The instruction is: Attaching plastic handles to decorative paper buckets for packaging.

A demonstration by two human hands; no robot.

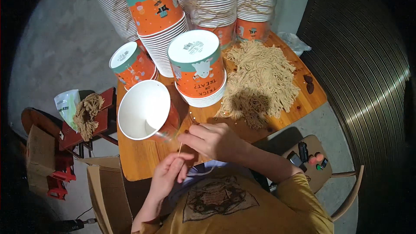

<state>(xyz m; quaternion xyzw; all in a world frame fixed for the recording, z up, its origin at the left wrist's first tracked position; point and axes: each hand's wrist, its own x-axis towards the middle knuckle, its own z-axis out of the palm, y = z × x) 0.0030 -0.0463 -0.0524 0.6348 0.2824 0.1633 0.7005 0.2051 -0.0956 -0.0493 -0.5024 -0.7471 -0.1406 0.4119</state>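
A thin tan cord runs short and taut between my two hands, near the front edge of the wooden table. My left hand pinches its lower end between thumb and fingers. Above and to the right, my right hand has its fingers closed on the upper end. A loose pale strand trails below the hands toward my lap. Just beyond my hands, an orange paper bucket shows its white inside and leans toward me. Whether the cord reaches this bucket is hard to see.
Upside-down paper buckets stand stacked behind, with taller bagged stacks at the back. A heap of tan cords covers the table's right side. Left are a cardboard box and a red stool with another cord bundle. A chair holds small items.
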